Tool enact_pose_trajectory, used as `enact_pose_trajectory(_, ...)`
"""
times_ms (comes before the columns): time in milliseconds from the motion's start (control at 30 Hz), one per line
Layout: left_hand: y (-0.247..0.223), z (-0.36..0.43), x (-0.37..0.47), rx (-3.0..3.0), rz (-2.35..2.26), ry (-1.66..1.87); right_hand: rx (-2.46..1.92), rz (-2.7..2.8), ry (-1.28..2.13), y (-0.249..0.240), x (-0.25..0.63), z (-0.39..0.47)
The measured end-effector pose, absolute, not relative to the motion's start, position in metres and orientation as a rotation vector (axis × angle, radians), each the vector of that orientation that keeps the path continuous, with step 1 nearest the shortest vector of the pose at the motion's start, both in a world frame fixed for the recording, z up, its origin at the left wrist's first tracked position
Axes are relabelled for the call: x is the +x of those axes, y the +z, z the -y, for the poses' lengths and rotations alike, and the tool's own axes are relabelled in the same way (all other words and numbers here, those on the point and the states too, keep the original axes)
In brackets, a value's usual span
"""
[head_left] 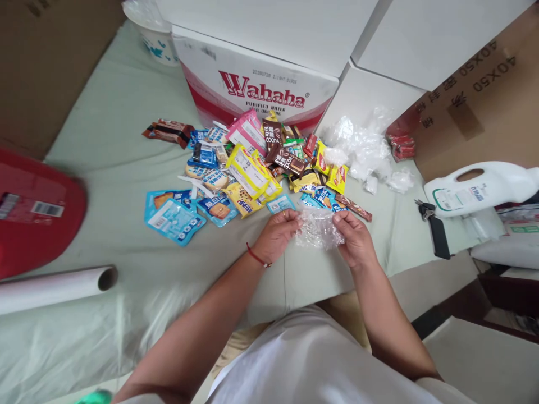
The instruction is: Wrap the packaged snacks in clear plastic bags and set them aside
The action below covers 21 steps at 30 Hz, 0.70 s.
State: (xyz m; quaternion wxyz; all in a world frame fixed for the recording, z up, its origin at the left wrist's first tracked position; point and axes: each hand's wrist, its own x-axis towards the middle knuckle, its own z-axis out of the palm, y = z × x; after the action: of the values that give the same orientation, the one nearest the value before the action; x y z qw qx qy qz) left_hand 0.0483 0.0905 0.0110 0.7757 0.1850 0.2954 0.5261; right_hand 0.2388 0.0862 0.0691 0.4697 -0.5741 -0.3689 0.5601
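Between my hands a clear plastic bag (pixel 319 230) is stretched out over the front of the table. My left hand (pixel 278 233) pinches its left edge, and my right hand (pixel 355 237) grips the opposite side. Just beyond lies a heap of wrapped snacks, among them a yellow packet (pixel 249 173), a brown cocoa packet (pixel 286 159) and a pink packet (pixel 247 133). Blue snack packets (pixel 177 221) lie left of my hands. Behind the right hand sits a pile of crumpled clear plastic bags (pixel 362 148).
A Wahaha carton (pixel 256 78) stands behind the heap. On the right are a white jug (pixel 480 188), keys with a black fob (pixel 438 237) and a cardboard box (pixel 471 106). A red container (pixel 37 207), a white roll (pixel 54 287) and a paper cup (pixel 158 45) are on the left.
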Motion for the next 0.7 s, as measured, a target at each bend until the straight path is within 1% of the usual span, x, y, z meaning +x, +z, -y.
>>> enact_pose_trajectory(133,0.014,-0.092,0.04,0.252,-0.564,1.14,-1.386,0.725,1.459,0.069,0.255,-0.087)
enact_pose_trajectory(267,0.015,-0.092,0.036,0.232,-0.535,1.109,-1.45,0.766,1.519,0.058,0.266,-0.08)
enact_pose_trajectory(433,0.016,-0.089,0.037,0.279,-0.502,1.098,-1.42,0.93,1.306,0.054,0.267,-0.081)
enact_pose_trajectory(567,0.017,-0.088,0.039,0.287,-0.509,1.07,-1.427,1.109,1.268,0.059,0.258,-0.088)
enact_pose_trajectory(700,0.021,-0.087,0.041,0.28,-0.619,1.116,-1.463,1.097,1.244,0.054,0.247,-0.092)
